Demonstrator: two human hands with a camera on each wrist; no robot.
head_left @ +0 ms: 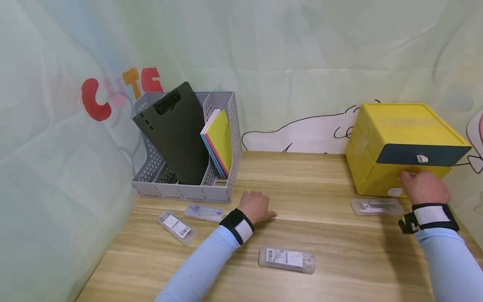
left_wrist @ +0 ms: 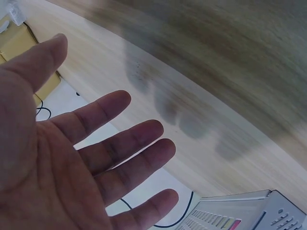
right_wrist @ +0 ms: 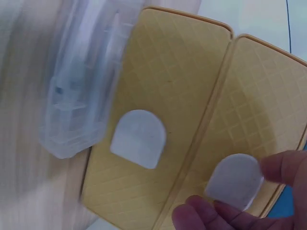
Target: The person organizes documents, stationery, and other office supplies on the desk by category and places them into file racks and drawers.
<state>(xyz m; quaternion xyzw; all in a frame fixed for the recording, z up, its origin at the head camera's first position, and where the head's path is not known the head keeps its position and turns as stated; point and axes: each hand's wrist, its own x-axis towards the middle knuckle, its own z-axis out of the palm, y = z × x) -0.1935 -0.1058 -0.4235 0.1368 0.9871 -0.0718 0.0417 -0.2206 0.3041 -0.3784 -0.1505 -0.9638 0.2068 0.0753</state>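
The right hand (head_left: pixel 424 187) pinches a drawer tab (right_wrist: pixel 233 181), half hiding it; the left hand's (head_left: pixel 255 206) grip lies released.

A grey organizer (head_left: pixel 181 191) stood at the back left of the wooden table (head_left: pixel 339 260), with a black clipboard (head_left: pixel 175 130) leaning inside it and coloured folders (head_left: pixel 219 142) upright in its right compartment. Two clear cases (head_left: pixel 176 226) (head_left: pixel 203 212) lay just in front of it, near each other. A third case (head_left: pixel 286 259) lay nearer the front, well apart from them. Red and orange letters (head_left: pixel 120 90) showed on the pale backdrop (head_left: pixel 302 50) behind the organizer.
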